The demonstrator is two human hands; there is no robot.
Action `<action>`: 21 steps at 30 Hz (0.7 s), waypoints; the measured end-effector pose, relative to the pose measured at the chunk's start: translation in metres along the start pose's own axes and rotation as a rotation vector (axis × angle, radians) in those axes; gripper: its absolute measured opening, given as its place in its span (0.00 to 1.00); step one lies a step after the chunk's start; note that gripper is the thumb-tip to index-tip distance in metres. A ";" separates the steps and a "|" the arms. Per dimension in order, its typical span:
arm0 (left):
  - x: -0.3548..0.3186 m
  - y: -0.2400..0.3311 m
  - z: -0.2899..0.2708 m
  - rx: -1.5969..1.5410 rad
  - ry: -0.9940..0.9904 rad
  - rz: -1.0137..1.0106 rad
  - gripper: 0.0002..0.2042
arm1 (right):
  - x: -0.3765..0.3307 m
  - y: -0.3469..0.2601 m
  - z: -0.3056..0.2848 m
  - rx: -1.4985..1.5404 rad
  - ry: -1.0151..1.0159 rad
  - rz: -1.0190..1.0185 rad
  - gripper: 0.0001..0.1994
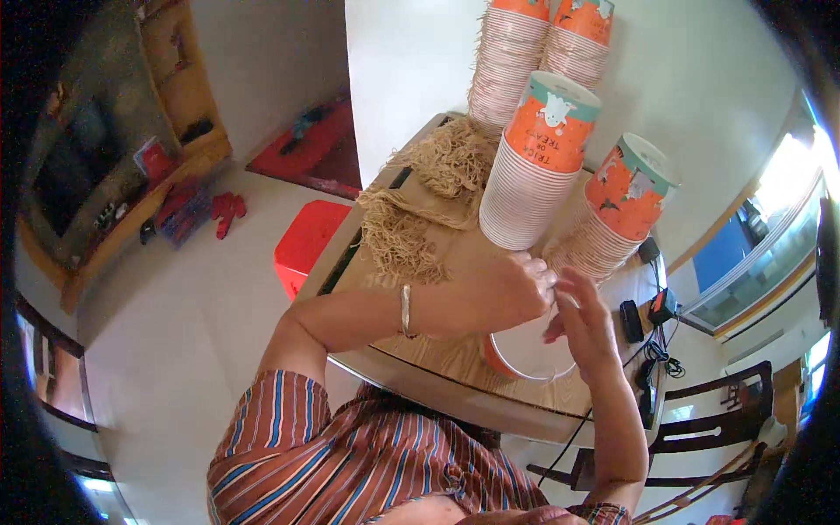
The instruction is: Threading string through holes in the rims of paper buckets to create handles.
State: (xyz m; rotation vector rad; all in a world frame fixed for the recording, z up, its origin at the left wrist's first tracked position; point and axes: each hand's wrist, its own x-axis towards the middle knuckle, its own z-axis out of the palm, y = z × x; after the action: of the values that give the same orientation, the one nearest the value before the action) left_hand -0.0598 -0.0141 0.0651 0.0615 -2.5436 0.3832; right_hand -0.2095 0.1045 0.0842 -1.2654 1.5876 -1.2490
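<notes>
A round paper bucket (pixel 532 357), orange outside and white inside, stands on the near part of the wood-grain table (pixel 437 357) with its mouth up. Over its far rim my left hand (pixel 528 284) is closed, fingertips pressed together; whatever they pinch is too small to make out. From the right, my right hand (pixel 588 322) reaches in, its fingers curved and its thumb apart, the index fingertip close to the left fingers. Bundles of tan twisted cord (pixel 404 238) lie on the table beyond my left forearm, with a second tan cord heap (pixel 455 157) farther back.
Beyond my hands rise a tall stack of nested orange buckets (pixel 529 188), a shorter stack (pixel 617 201) at its right, and more stacks (pixel 507 61) by the wall. A red stool (pixel 311 241) stands left. Black cables (pixel 658 357) and a dark chair (pixel 713 429) are at the right.
</notes>
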 end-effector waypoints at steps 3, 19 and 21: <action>-0.004 -0.002 0.011 -0.063 -0.004 -0.014 0.05 | 0.007 0.017 0.000 0.165 -0.090 -0.024 0.21; -0.019 -0.015 0.035 -0.110 -0.089 -0.052 0.11 | 0.030 0.043 0.008 -0.076 0.018 -0.009 0.05; -0.015 -0.026 0.032 -0.280 -0.069 -0.100 0.11 | 0.032 0.049 -0.003 -0.008 0.006 0.054 0.03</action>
State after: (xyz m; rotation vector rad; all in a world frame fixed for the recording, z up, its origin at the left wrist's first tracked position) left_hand -0.0607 -0.0488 0.0376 0.0971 -2.6247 -0.0159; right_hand -0.2322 0.0765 0.0383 -1.2166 1.6215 -1.2150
